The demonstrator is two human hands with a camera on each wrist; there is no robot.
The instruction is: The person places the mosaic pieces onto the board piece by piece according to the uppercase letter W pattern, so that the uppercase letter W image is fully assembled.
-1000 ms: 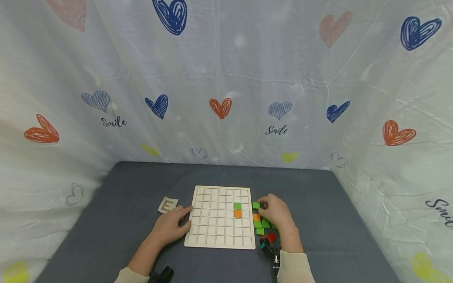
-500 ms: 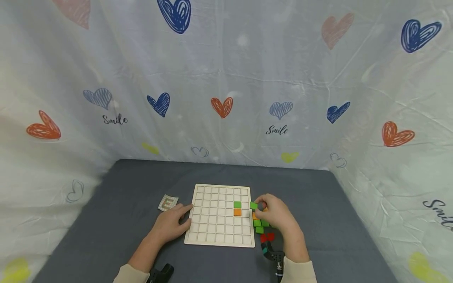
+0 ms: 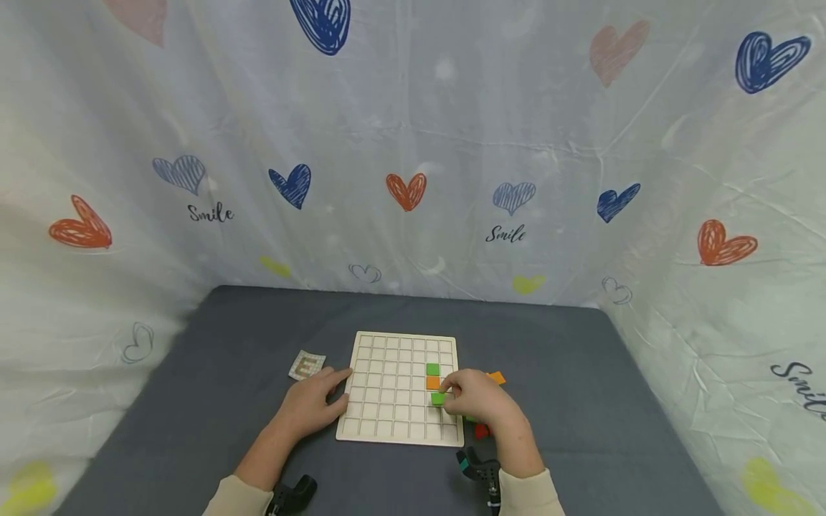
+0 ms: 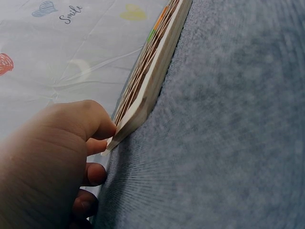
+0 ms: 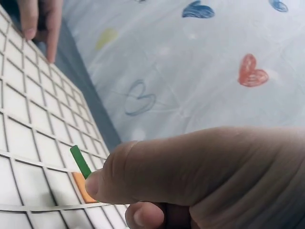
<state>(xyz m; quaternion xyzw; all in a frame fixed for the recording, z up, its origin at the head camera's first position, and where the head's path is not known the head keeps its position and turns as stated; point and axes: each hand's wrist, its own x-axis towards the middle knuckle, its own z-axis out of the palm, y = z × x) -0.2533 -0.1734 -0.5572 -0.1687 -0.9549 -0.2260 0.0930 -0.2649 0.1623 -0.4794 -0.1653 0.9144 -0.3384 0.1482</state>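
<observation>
Right fingers (image 5: 119, 174) pinching green tile (image 3: 437, 399), seemingly just above grid board (image 3: 387, 411), left fingers (image 3: 338, 378) parted at its edge (image 3: 342, 419), bare cells (image 3: 391, 388) between

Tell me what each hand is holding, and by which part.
The right hand holds a green tile by its right side. The left hand appears to hold nothing, only touching the board at its left edge.

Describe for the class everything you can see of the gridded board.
The gridded board is pale and looks wooden, with rounded corners, a plain border and lines dividing it into square cells. It lies flat on the grey tabletop. A green tile and an orange tile occupy neighbouring cells. The left hand touches its left edge; the right hand holds another green tile over it.
</observation>
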